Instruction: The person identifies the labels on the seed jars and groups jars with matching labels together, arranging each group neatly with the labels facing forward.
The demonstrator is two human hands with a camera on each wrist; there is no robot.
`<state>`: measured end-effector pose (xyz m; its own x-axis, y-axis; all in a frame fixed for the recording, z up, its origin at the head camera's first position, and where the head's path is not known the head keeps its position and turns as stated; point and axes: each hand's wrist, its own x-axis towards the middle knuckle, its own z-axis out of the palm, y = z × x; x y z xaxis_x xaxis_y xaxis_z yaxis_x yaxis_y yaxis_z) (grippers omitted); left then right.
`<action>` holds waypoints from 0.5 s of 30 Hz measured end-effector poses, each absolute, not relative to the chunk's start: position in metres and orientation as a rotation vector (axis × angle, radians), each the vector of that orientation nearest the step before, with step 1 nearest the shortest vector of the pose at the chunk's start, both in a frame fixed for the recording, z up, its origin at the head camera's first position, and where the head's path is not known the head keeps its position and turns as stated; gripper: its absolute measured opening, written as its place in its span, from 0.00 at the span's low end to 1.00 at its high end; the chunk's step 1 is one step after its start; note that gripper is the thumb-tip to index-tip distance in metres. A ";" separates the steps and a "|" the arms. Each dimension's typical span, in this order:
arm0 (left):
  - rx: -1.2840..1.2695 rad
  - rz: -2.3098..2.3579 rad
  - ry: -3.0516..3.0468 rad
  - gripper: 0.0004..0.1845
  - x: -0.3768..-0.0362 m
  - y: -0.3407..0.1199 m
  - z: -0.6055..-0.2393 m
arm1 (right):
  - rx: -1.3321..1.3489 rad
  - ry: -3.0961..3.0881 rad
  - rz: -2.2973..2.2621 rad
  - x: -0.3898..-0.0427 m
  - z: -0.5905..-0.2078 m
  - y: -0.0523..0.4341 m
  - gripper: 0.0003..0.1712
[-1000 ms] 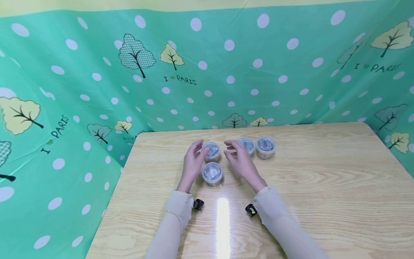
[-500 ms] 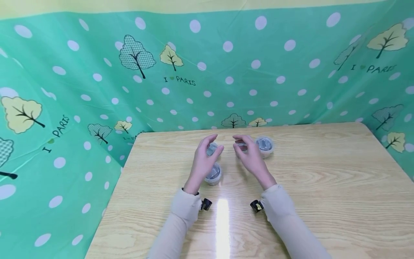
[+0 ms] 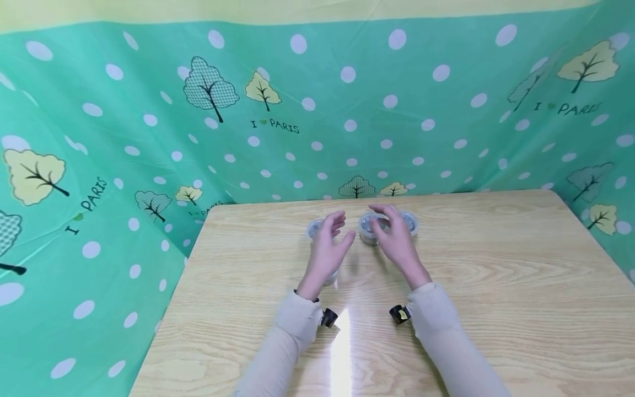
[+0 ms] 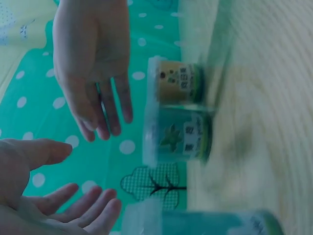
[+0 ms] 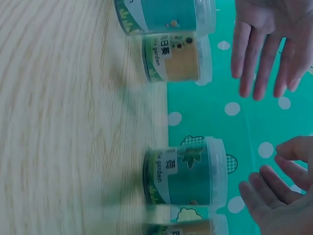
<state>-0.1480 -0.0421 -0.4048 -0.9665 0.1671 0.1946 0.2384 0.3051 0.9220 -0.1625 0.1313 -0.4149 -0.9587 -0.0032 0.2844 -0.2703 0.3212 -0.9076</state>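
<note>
My left hand [image 3: 324, 256] hovers over the left pair of lidded plastic tubs, fingers loosely bent and holding nothing. It covers most of the front tub [image 3: 329, 278] and part of the back tub [image 3: 315, 227]. My right hand [image 3: 398, 242], also holding nothing, overlaps the right pair, a green tub [image 3: 368, 234] and a brown one [image 3: 410, 221]. From the right wrist, the green tub [image 5: 190, 171] shows a leaf and Chinese lettering. A teal tub [image 5: 164, 14] and a brown tub [image 5: 182, 58] stand above it in that view. All stand upright on the table, lids on.
The wooden table [image 3: 496, 286] extends far to the right. Green dotted cloth [image 3: 317, 110] hangs behind it and along the left side. Small black cameras [image 3: 329, 318] sit at both wrists, and a bright light reflection [image 3: 341, 358] lies on the near tabletop.
Both hands have shifted to the right, the left one now covering more of the left pair of tubs. The tubs keep their places; the head view has tilted slightly.
</note>
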 end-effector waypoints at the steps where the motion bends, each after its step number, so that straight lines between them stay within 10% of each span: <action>1: -0.378 -1.794 -2.487 0.28 -0.148 -0.040 -0.406 | 0.250 -2.358 1.687 -0.163 -0.415 0.133 0.20; 15: -0.288 -1.566 -2.654 0.29 -0.143 -0.010 -0.417 | 0.225 -2.405 1.612 -0.165 -0.419 0.149 0.22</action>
<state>-0.1431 -0.0097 -0.4167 -0.9816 0.1362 0.1340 0.1831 0.4709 0.8630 -0.1655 0.1486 -0.4195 -0.9600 0.0039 0.2798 -0.2573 0.3807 -0.8882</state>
